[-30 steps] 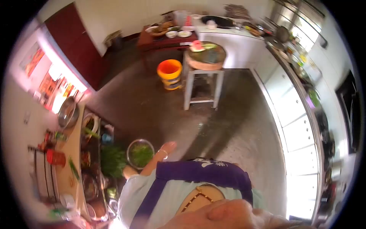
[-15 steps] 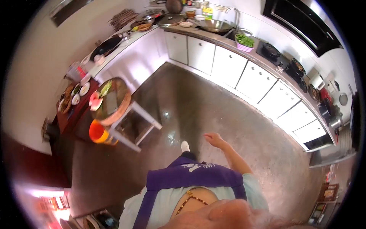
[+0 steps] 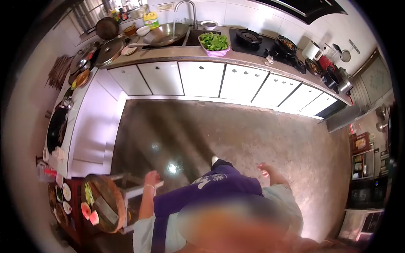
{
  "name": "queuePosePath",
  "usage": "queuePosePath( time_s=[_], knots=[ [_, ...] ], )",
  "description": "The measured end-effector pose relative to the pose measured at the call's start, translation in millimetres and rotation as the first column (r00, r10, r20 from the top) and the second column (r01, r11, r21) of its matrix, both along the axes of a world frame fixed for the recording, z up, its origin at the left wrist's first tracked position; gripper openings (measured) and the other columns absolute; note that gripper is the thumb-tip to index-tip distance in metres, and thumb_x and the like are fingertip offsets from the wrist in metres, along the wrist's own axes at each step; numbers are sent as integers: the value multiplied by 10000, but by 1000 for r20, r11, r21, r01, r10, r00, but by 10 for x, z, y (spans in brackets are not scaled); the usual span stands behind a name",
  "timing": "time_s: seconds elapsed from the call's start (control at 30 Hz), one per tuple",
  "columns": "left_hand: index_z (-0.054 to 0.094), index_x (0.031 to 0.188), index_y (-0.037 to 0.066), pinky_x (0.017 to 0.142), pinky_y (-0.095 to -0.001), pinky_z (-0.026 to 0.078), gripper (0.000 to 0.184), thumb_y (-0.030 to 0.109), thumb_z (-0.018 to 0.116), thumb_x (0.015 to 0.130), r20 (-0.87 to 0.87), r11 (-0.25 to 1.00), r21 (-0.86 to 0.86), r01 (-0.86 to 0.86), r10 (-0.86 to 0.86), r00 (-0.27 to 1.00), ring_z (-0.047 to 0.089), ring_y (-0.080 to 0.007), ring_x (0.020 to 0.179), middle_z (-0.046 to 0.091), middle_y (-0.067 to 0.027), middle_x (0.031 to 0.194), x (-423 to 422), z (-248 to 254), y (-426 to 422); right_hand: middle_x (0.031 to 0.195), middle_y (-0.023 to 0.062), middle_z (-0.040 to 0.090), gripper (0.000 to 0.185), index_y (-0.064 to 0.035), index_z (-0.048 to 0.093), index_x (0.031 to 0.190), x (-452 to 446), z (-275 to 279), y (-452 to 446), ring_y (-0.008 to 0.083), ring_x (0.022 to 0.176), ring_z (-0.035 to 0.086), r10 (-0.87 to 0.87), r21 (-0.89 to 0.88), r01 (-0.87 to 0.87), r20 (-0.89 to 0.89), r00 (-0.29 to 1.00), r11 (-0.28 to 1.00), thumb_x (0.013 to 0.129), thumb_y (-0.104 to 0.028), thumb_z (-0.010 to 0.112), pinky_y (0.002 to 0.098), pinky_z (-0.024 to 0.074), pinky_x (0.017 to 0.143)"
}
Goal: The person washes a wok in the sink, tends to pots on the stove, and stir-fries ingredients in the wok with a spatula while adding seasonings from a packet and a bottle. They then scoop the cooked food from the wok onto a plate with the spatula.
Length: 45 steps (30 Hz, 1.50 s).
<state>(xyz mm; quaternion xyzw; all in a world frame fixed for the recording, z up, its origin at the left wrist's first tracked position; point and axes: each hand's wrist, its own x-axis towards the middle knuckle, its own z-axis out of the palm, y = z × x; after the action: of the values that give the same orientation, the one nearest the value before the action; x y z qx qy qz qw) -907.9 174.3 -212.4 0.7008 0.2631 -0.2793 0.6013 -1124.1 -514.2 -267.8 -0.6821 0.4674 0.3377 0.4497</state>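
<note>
My left hand (image 3: 152,177), with a band at the wrist, hangs near the wooden stand's corner, its fingers loosely bent with nothing visible in them. Out to the other side, my right hand (image 3: 264,169) swings free above the floor, fingers slightly apart. Left of me, a thick round chopping board (image 3: 120,198) rests on a stool-like stand (image 3: 134,192). On it lie a cleaver (image 3: 106,210), pale green vegetable pieces (image 3: 88,193) and red pieces with pale edges (image 3: 85,210). Neither hand touches these.
Ahead runs a counter with a wok (image 3: 166,36) under the running tap (image 3: 195,17). A pink basket of leafy greens (image 3: 214,44) stands beside the sink, left of the stove (image 3: 249,38). Small dishes (image 3: 66,192) sit on a dark red table at left. The floor (image 3: 177,126) shines wet.
My body has turned left and moved forward. The counter now faces me, and the chopping board is close at my left. My left hand has come into view.
</note>
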Motion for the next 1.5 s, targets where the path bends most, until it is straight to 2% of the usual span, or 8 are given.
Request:
queuePosePath(
  time_s=[0.1,0.2,0.3,0.83,1.03,1.07,1.2,1.5],
  knots=[
    [592,1031,52,618,-306,510,231,220,587,873,95,999,-40,-21,24,995,620,-168,759,634,-74,880,977,642,-539,777,85,571,396,-160,547,1126,1043,101,-689,211,408,490,235,-217,-215,71,969,952,836,-427,578,371,443,369],
    [592,1038,49,622,-300,511,234,221,576,881,179,1000,-26,-6,10,984,622,-172,759,637,-74,903,1984,858,-917,1358,187,429,451,-238,405,1375,2390,-145,-1823,315,1264,382,851,-666,-738,-446,277,-109,930,-246,475,463,323,1019],
    [575,1065,67,654,-326,532,293,295,591,881,177,998,53,-18,9,984,633,-181,784,628,-60,886,2822,941,-1115,1358,229,407,577,-164,376,1384,3820,1224,-1997,419,1271,350,212,-557,215,603,769,803,871,-343,571,465,306,1054],
    [532,1126,33,773,-393,527,370,288,605,868,136,894,70,-442,430,892,616,-248,921,604,-137,1040,5095,1673,-1599,1060,159,597,496,-180,485,1243,6663,1070,-3672,344,951,590,278,-964,253,266,923,81,817,-416,581,481,482,770],
    [516,1158,-5,772,-347,536,372,221,618,880,368,935,-116,-336,355,859,620,-226,933,611,-124,1011,6808,1603,-1534,783,52,623,207,-59,618,889,6560,1267,-3933,161,549,582,-387,-285,655,619,683,700,804,-244,655,292,473,445],
    [481,1202,-38,777,-342,545,427,203,623,879,428,947,-165,-276,321,845,621,-227,951,608,-144,1038,7185,1513,-1422,802,52,630,177,-66,625,916,6406,926,-4536,138,463,541,202,-753,291,487,850,591,842,-226,632,250,408,378],
    [376,1314,-27,991,-367,405,525,150,615,880,687,952,-282,-122,289,667,451,-230,1204,499,-133,1230,8367,1429,-1368,865,20,635,231,-86,622,988,7742,2856,-2434,120,601,588,-488,386,679,872,-47,625,849,-270,640,225,423,408],
    [466,839,66,979,-435,359,99,66,544,898,698,703,-681,204,539,471,526,-237,905,534,-74,820,9154,2003,-1702,1038,53,621,437,-38,560,1206,10531,3382,465,162,936,575,-66,74,3,871,487,997,874,-316,618,308,475,788]
  ],
)
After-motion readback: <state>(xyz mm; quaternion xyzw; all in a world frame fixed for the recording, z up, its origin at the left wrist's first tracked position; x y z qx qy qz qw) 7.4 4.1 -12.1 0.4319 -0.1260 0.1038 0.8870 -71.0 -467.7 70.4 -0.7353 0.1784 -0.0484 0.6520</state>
